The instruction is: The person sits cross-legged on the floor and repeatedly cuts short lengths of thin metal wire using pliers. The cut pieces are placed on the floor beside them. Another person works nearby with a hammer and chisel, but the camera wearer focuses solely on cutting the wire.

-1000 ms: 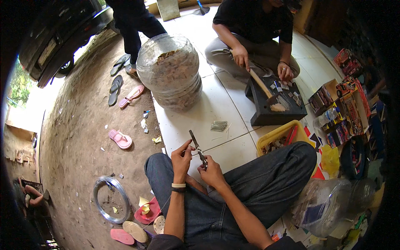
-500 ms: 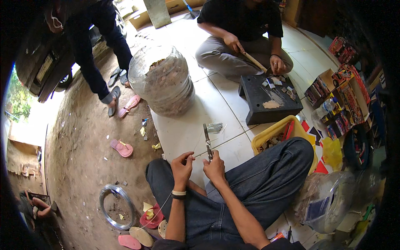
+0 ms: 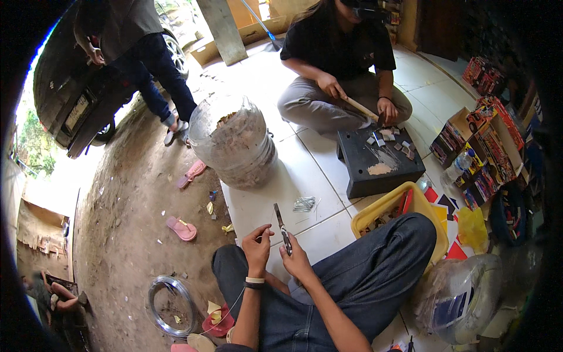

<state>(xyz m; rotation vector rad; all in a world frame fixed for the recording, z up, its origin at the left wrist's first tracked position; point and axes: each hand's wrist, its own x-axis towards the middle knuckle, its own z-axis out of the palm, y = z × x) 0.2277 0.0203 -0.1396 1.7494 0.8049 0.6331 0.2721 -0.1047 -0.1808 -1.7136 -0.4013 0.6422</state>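
My left hand [image 3: 256,246] is closed in a pinch on a thin metal wire [image 3: 236,302], which trails past my wrist towards a silvery wire coil [image 3: 154,291] on the bare ground at my left. In my right hand [image 3: 297,261] is a long, dark, narrow hand tool that looks like pliers [image 3: 279,218]; its tip points up and away from me. The two hands are close together above my crossed legs, the tool beside the left fingertips. Just beyond, a small bunch of cut wire pieces [image 3: 304,204] lies on the white tiles, with a few loose strands beside it.
Ahead stands a large, cloudy plastic container [image 3: 237,149]. Opposite, a seated co-worker [image 3: 346,64] holds a wooden-handled tool over a black stool [image 3: 381,161] bearing small pieces. A yellow basin [image 3: 431,211] sits by my right knee. Another person [image 3: 146,70] stands near a dark car [image 3: 76,88].
The view has shifted slightly. My right hand and the tool have tilted left, closer to my left hand. The standing person has stepped back towards the car.
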